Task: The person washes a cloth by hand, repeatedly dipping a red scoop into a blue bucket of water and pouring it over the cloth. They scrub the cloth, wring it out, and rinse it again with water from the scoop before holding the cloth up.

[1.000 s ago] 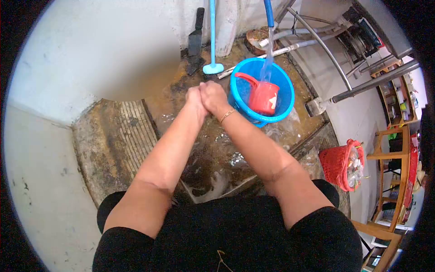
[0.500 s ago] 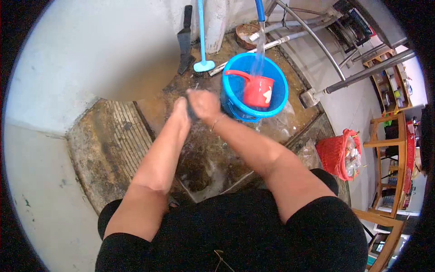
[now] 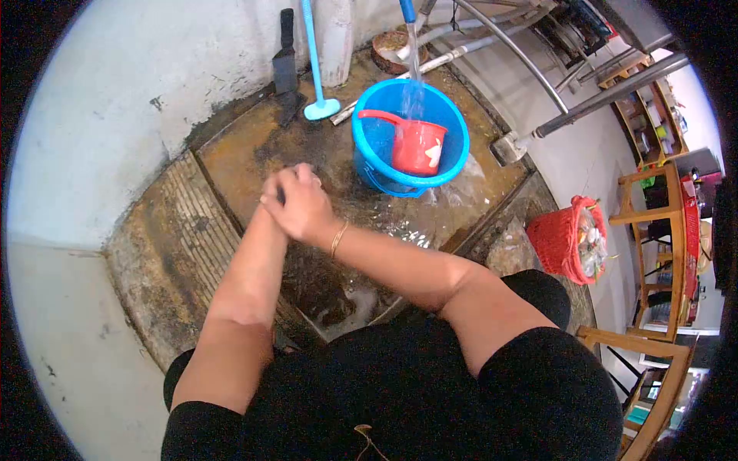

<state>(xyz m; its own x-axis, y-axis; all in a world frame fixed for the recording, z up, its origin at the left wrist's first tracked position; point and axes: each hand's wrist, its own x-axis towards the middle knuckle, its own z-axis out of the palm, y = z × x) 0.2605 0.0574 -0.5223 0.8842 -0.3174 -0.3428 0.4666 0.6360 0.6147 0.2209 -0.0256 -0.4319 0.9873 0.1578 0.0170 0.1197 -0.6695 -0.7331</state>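
Note:
My hands are pressed together above the wet floor, left of a blue bucket [image 3: 367, 165]. My right hand [image 3: 306, 206], with a bracelet [image 3: 338, 238] at its wrist, is wrapped over my left hand [image 3: 269, 217]. The left fingers are mostly hidden under it. A small dark patch shows between the hands; I cannot make out whether it is a thing or a shadow. A red dipper [image 3: 417, 147] rests inside the bucket, its handle pointing left. Water runs into the bucket from a blue hose [image 3: 407, 11].
Against the wall stand a dark flat-bladed tool [image 3: 285, 71] and a light-blue long-handled tool [image 3: 316, 69]. A brown bowl [image 3: 390, 54] lies behind the bucket, near metal pipes [image 3: 530, 69]. At right are a red basket [image 3: 555, 242] of refuse and wooden chairs [image 3: 669, 253].
My right hand has come over my left, and the hands sit lower and farther left of the bucket. The whole view has shifted slightly. Water still flows.

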